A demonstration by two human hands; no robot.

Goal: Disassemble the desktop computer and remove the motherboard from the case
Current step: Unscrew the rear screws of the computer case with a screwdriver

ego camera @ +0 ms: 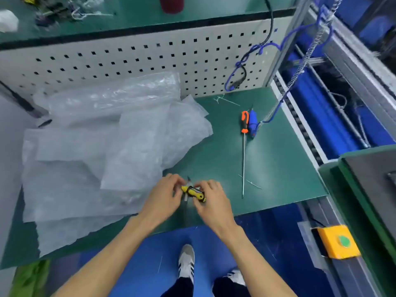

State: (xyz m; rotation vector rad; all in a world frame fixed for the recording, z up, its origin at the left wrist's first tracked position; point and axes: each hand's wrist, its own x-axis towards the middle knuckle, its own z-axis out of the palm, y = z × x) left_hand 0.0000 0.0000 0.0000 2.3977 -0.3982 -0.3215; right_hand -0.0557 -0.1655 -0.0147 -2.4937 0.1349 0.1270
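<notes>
Hands are meeting at the bench edge: we are gripping a yellow tool (194, 192) with the right hand (211, 197), while the left hand (166, 192) is pinching its tip. We should be seating it squarely. No computer is showing; it is out of view.
</notes>
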